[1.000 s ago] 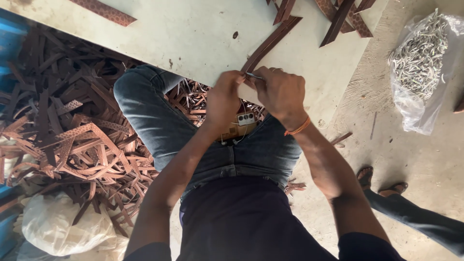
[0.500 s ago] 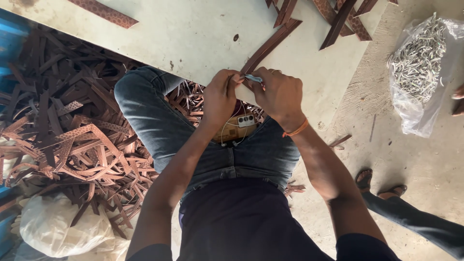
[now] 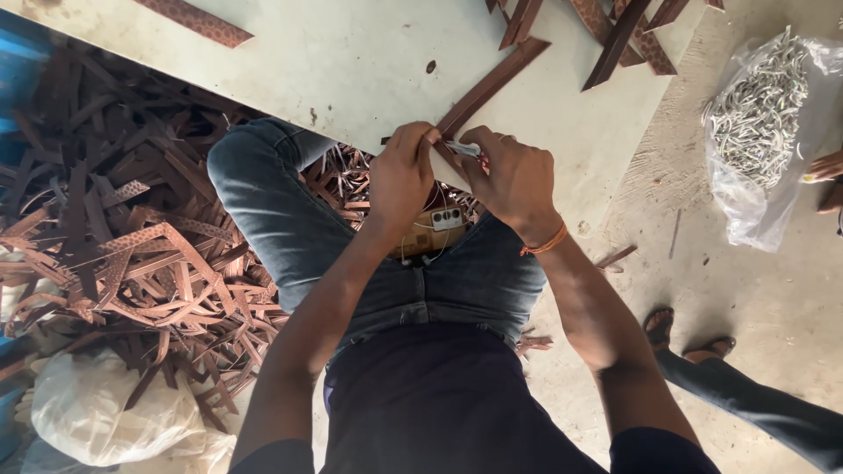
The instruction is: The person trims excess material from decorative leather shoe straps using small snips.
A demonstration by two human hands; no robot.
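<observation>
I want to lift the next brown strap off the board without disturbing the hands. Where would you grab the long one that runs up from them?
Probably at the far upper end of the brown strap, coming from the top right. It lies flat and slanted on the pale board; its near end is pinched between the left hand and right hand, while the far end looks bare.

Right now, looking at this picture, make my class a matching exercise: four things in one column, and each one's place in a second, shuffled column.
Things:
1. clear bag of metal pieces
2. pile of brown strips
3. white sack
4. small metal piece

Places:
A. bottom left corner
B. between the fingers of both hands
C. far right, on the floor
D. left of the bent knee

Pairs: 1-C, 2-D, 3-A, 4-B
</observation>
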